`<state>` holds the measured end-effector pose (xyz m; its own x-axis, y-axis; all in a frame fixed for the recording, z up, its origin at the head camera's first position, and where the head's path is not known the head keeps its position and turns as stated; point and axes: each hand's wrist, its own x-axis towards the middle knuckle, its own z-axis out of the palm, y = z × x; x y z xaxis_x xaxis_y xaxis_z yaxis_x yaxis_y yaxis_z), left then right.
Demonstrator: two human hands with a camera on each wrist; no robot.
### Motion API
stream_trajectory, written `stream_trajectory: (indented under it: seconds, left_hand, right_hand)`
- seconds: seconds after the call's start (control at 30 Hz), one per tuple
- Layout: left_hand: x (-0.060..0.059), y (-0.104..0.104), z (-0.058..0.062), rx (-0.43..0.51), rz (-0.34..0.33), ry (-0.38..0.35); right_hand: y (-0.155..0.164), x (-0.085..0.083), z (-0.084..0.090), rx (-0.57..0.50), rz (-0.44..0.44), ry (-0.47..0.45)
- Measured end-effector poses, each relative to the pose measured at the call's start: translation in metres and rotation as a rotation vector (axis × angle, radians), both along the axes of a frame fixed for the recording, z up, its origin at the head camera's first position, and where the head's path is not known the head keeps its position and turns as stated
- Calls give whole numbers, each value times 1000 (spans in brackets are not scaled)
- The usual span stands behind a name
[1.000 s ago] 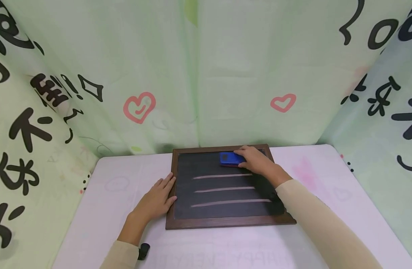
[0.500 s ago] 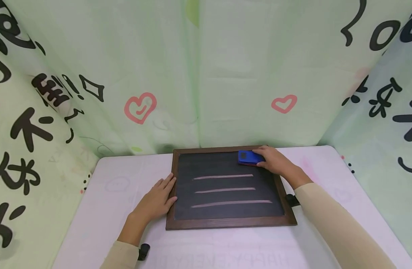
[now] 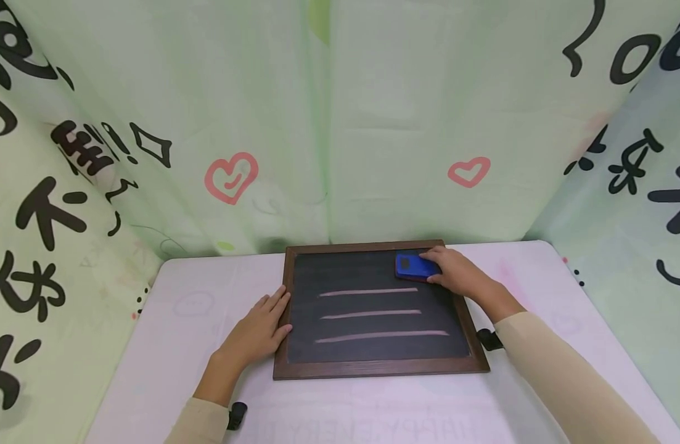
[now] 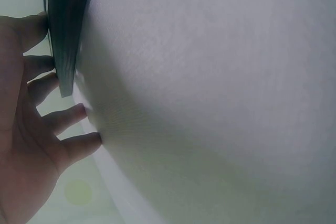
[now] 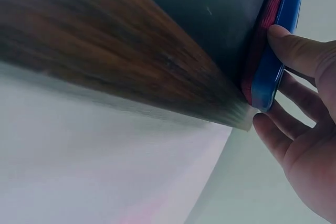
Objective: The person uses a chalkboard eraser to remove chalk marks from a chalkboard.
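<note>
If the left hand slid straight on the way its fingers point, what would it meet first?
The left hand already touches the dark wooden frame of the chalkboard. Going on, its fingers would likely cross the frame onto the black surface, towards the pink chalk lines.

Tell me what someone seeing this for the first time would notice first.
Probably the dark chalkboard in its brown wooden frame, lying mid-table with three pale chalk lines across it. Next, the bright blue eraser near its far right corner, gripped by the right hand. The left hand rests flat against the board's left edge.
</note>
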<state>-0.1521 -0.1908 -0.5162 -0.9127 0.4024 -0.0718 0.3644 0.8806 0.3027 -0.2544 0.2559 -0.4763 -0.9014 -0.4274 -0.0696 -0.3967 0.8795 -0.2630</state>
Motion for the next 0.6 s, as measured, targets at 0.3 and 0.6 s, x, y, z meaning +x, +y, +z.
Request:
stream_trajectory:
  seconds: [0.3,0.6]
  left_hand:
    - [-1,-1,0,-6,1,-3]
    - [0,-1,1,-1,-4,-3]
  right_hand:
    - [0,19,-1,-22,21,0]
    - [1,35,-1,-21,46,2]
